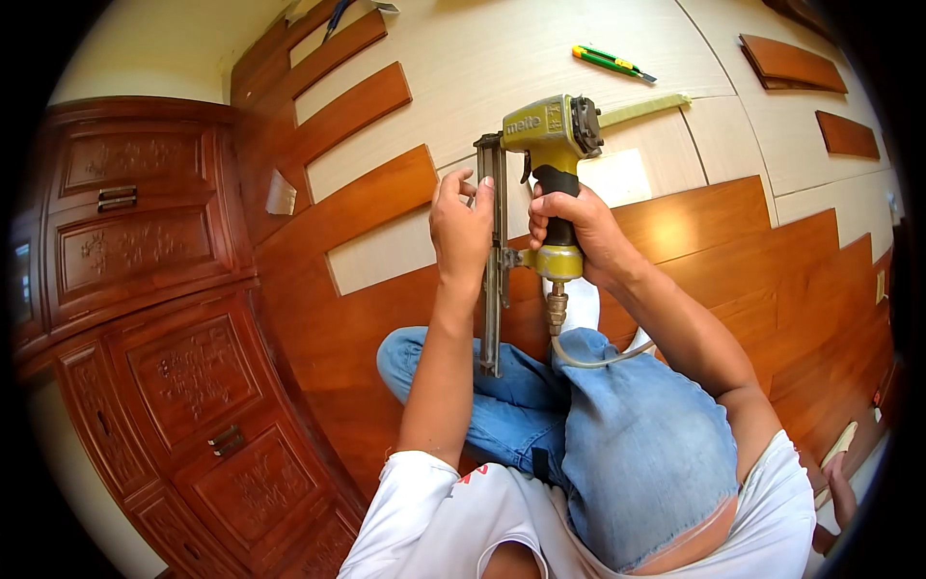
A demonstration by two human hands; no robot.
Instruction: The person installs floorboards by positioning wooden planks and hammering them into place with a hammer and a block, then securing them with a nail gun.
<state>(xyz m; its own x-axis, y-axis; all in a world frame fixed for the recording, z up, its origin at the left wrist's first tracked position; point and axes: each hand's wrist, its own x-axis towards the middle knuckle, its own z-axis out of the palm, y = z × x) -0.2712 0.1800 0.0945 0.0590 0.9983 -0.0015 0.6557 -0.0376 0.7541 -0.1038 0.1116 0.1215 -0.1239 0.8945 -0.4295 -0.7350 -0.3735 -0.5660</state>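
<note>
My right hand grips the black handle of a yellow-green pneumatic nail gun, held over my lap with an air hose attached below the grip. My left hand is at the upper part of the gun's long metal magazine, thumb against the rail and fingers curled beside it; their tips are partly hidden. Beyond the gun, a green-and-yellow utility knife lies on pale underlay boards, near a yellowish strip.
I sit on reddish wooden flooring with staggered plank ends. Carved wooden cabinets line the left. Loose plank pieces lie at the upper right, a blue-handled tool at the top left. Another person's leg shows at the lower right.
</note>
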